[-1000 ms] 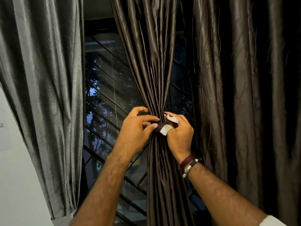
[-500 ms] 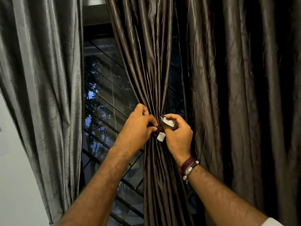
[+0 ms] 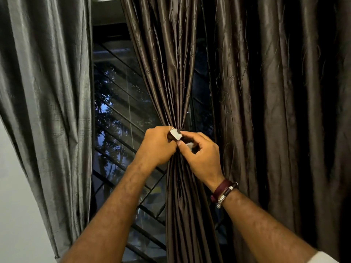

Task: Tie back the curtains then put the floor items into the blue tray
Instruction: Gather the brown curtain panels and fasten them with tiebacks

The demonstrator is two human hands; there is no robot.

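Dark brown shiny curtain (image 3: 171, 73) mid-frame, bunched tight at the centre by a dark tie band (image 3: 180, 129); grey curtain (image 3: 47, 92) hangs loose at left.

From my remote seat I see two bare forearms with dark hair along them, the left hand (image 3: 156, 147) unadorned, with no ring or watch on what shows. On the wrist of the right hand (image 3: 202, 158) sits a maroon cord bracelet (image 3: 221, 188), rounded and thick, paired with a darker band (image 3: 228, 190) that carries silver metal beads and a small silver end piece hanging at its lower side. At the bottom right corner I catch the edge of a white sleeve (image 3: 321, 258), pushed well up that arm.
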